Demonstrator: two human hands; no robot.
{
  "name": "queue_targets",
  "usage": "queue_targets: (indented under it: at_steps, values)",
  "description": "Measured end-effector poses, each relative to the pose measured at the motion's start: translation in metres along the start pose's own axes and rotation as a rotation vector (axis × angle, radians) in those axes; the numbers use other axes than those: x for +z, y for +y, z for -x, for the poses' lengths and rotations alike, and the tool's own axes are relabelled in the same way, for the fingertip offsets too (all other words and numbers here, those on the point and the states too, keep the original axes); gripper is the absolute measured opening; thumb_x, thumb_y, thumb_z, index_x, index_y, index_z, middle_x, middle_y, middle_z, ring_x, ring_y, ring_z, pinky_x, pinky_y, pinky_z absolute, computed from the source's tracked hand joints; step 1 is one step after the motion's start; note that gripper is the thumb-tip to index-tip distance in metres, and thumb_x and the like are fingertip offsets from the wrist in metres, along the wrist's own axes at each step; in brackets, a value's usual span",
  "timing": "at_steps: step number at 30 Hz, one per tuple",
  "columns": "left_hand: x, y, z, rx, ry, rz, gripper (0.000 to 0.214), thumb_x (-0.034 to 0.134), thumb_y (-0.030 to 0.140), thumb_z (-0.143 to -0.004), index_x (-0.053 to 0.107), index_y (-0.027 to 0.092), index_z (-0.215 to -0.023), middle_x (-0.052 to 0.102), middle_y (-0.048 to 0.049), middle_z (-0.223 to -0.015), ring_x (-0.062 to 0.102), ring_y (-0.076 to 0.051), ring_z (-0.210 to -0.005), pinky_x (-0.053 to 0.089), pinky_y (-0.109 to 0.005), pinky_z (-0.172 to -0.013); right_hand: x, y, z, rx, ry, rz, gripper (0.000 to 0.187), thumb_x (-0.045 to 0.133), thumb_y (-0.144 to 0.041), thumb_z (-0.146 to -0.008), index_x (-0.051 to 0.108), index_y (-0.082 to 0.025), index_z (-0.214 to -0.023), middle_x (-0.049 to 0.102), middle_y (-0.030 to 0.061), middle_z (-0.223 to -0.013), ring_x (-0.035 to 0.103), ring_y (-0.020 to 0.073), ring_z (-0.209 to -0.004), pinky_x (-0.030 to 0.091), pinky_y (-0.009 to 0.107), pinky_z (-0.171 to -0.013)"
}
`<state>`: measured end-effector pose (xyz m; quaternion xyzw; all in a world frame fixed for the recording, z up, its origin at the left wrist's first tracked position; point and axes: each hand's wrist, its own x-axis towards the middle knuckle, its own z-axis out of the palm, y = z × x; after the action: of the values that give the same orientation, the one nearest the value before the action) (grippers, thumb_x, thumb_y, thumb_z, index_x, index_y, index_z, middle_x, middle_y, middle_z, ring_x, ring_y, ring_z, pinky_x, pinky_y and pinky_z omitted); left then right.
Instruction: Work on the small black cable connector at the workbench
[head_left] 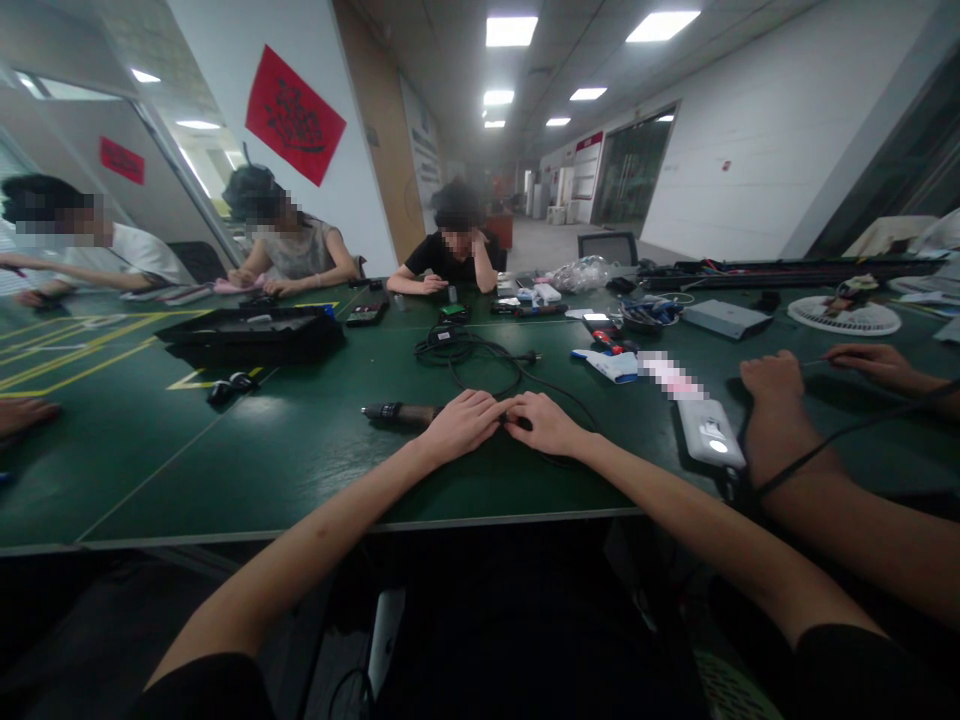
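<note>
My left hand point(463, 424) and my right hand point(549, 424) lie on the green table point(300, 440), fingertips meeting over a dark rod-shaped tool point(397, 412). The tool lies flat, its dark tip pointing left, and a black cord point(487, 365) runs from under my hands toward the table's middle. My left hand's fingers curl over the tool's rear end. My right hand's fingers pinch at the same spot, where the cord leaves the tool. What sits between the fingertips is hidden.
A co-worker's arms point(795, 440) rest at the right beside a white device point(709, 432). A black tray point(251, 335) stands at the left. Small tools, cables and boxes point(607, 345) lie across the far middle. Three people sit along the far side.
</note>
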<state>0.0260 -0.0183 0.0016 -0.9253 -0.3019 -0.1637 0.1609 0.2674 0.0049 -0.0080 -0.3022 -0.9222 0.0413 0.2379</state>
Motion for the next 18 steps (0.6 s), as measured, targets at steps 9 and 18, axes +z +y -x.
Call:
queue_targets:
  at_steps: [9,18]
  values:
    - [-0.006,0.001,-0.001,0.003,-0.031,0.039,0.064,0.054,0.033,-0.103,0.031,0.022,-0.161,0.065,-0.0097,-0.118,0.058,-0.027,-0.115,0.046,-0.043,-0.101,0.002,0.001,-0.001,0.011,-0.003,0.016,0.013,0.067,-0.029,-0.098,0.07,-0.02,-0.09,0.07,0.0075,-0.109,0.059,0.0234,-0.1,0.042,0.038,-0.09]
    - [-0.008,0.0,0.0,-0.004,-0.023,0.065,0.058,0.045,0.026,-0.104,0.032,0.021,-0.16,0.065,-0.0104,-0.116,0.06,-0.026,-0.113,0.047,-0.042,-0.099,0.0,-0.001,0.0,0.006,-0.004,0.013,0.014,0.065,-0.031,-0.1,0.071,-0.021,-0.093,0.069,0.0075,-0.109,0.059,0.0232,-0.101,0.042,0.038,-0.093]
